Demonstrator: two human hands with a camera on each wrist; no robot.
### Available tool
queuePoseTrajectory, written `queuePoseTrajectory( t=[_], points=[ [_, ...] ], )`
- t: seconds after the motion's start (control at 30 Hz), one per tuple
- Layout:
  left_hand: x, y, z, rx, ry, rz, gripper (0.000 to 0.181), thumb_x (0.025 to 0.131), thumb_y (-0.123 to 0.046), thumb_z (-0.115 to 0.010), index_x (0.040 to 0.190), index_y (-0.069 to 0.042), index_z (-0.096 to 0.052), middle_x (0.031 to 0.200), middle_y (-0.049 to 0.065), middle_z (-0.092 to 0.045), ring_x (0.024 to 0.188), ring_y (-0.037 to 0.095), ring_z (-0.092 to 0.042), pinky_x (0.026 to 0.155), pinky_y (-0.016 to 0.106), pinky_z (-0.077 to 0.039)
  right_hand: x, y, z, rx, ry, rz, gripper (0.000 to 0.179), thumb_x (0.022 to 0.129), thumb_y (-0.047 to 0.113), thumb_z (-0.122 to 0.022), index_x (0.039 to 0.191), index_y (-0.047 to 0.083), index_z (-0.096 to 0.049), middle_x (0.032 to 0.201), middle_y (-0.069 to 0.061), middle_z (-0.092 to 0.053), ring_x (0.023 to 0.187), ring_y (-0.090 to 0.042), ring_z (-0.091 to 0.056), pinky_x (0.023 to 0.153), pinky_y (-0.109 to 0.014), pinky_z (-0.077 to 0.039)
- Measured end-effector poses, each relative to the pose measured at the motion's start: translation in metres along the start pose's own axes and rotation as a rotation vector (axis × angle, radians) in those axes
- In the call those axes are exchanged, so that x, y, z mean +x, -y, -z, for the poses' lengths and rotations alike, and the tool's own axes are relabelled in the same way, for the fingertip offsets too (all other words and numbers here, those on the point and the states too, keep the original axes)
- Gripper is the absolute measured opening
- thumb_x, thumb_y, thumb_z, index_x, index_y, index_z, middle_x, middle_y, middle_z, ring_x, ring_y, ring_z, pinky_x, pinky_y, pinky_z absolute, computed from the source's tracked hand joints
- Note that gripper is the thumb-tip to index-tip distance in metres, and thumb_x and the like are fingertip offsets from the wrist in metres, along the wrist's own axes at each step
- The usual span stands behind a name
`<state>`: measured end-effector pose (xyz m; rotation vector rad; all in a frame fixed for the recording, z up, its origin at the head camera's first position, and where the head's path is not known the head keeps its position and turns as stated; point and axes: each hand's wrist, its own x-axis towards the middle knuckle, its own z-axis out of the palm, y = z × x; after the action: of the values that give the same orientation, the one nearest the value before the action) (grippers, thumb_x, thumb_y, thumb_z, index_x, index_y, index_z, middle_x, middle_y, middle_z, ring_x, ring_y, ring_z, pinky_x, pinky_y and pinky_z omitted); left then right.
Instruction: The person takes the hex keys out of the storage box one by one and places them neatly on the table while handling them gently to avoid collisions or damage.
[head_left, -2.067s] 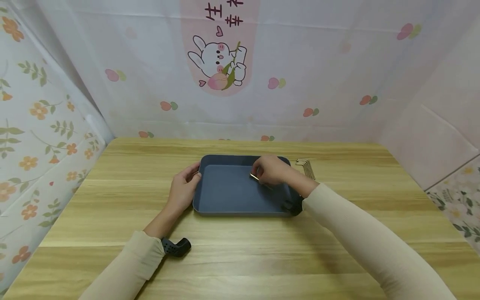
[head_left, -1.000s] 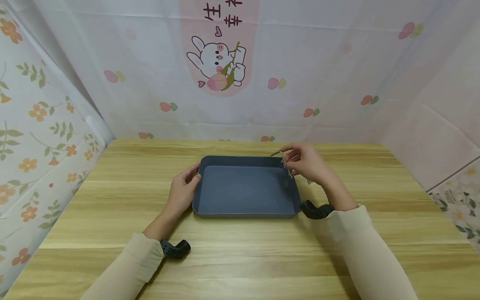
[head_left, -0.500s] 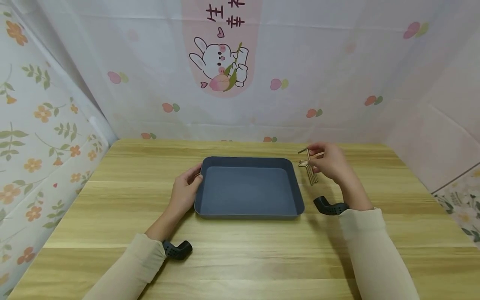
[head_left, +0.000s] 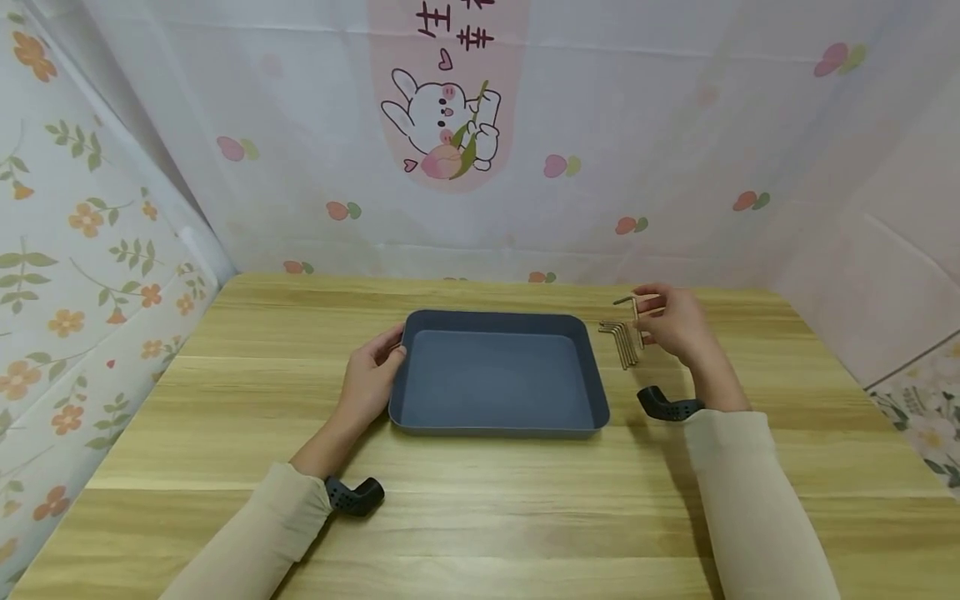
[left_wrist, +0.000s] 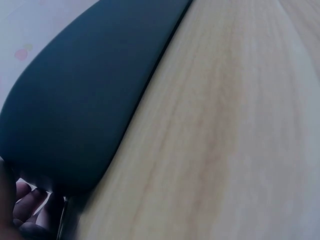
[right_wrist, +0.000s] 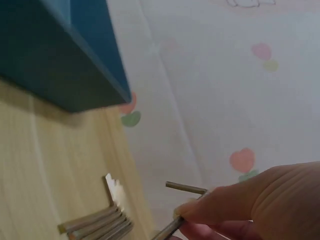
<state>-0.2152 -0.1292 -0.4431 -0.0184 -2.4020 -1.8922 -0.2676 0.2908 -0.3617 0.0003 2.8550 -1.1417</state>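
My left hand (head_left: 367, 382) grips the left side of a dark blue-grey rectangular tray (head_left: 495, 379), the thumb by its rim. In the left wrist view, part of the fingers shows below the tray's corner (left_wrist: 60, 115). To the right of the tray, my right hand (head_left: 675, 325) pinches a brass-coloured L-shaped hex key (right_wrist: 186, 188) between thumb and fingers. Its short arm points left, and the long arm runs down past the fingertips. Just left of that hand, several similar hex keys (head_left: 622, 343) lie side by side in a row on the table. Nothing lies inside the tray.
The wooden table (head_left: 480, 517) reaches back to a patterned white curtain (head_left: 637, 125). A flowered cloth (head_left: 82, 292) hangs at the left. Each wrist wears a black camera mount, one by the left sleeve (head_left: 356, 497) and one by the right.
My right hand has lifted the hex key out of the tray and carried it right, over the rim, to beside the row of keys. My left hand keeps its hold on the tray.
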Motion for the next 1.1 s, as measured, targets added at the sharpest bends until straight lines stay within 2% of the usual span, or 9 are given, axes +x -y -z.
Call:
queuePoseTrajectory(
  t=[0.37,0.57,0.7,0.83,0.93,1.1],
  points=[
    [0.000,0.000,0.001,0.014,0.001,-0.009,0.044,0.104,-0.010,-0.051,0.148,-0.005,-0.052,0.147,0.016,-0.057,0.137,0.029,-0.055,0.094,0.007,-0.045,0.012,-0.023,-0.010,-0.043,-0.017,-0.004,0.046,0.093,-0.002,-0.053,0.140,-0.005,-0.054,0.122,-0.028,-0.058,0.102,-0.040,-0.063,0.068,-0.037,-0.060],
    [0.000,-0.001,0.000,0.014,0.006,-0.019,0.044,0.104,-0.010,-0.051,0.148,-0.005,-0.052,0.147,0.016,-0.057,0.137,0.029,-0.056,0.092,0.005,-0.045,0.014,-0.030,-0.012,-0.078,-0.040,-0.005,0.051,0.093,-0.003,-0.051,0.143,-0.005,-0.051,0.125,-0.030,-0.059,0.109,-0.043,-0.062,0.067,-0.033,-0.059],
    [0.001,-0.001,-0.001,0.002,0.007,-0.016,0.044,0.104,-0.009,-0.051,0.147,-0.004,-0.052,0.148,0.017,-0.057,0.137,0.029,-0.055,0.092,0.005,-0.044,0.014,-0.032,-0.012,-0.061,-0.054,-0.019,0.054,0.093,-0.003,-0.053,0.146,-0.007,-0.047,0.125,-0.031,-0.059,0.112,-0.044,-0.061,0.064,-0.030,-0.058],
    [0.000,-0.002,-0.001,-0.005,0.007,-0.012,0.044,0.104,-0.010,-0.052,0.147,-0.004,-0.052,0.147,0.017,-0.057,0.137,0.028,-0.055,0.092,0.004,-0.043,0.015,-0.034,-0.013,-0.099,-0.101,-0.015,0.053,0.090,-0.001,-0.058,0.142,-0.009,-0.051,0.118,-0.032,-0.064,0.095,-0.037,-0.068,0.059,-0.026,-0.056],
    [-0.001,-0.003,0.000,-0.010,0.007,-0.007,0.044,0.104,-0.011,-0.052,0.147,-0.004,-0.052,0.147,0.017,-0.057,0.138,0.027,-0.055,0.092,0.003,-0.042,0.015,-0.033,-0.015,-0.163,-0.131,-0.005,0.048,0.088,0.000,-0.060,0.135,-0.010,-0.057,0.114,-0.032,-0.068,0.089,-0.037,-0.069,0.059,-0.025,-0.052],
    [-0.001,-0.001,0.000,-0.016,0.008,-0.002,0.044,0.104,-0.011,-0.052,0.147,-0.003,-0.051,0.147,0.017,-0.057,0.138,0.028,-0.054,0.091,0.002,-0.042,0.012,-0.030,-0.017,-0.200,-0.116,-0.020,0.039,0.094,0.005,-0.063,0.130,-0.010,-0.062,0.118,-0.032,-0.068,0.103,-0.043,-0.067,0.067,-0.031,-0.055]
  ],
)
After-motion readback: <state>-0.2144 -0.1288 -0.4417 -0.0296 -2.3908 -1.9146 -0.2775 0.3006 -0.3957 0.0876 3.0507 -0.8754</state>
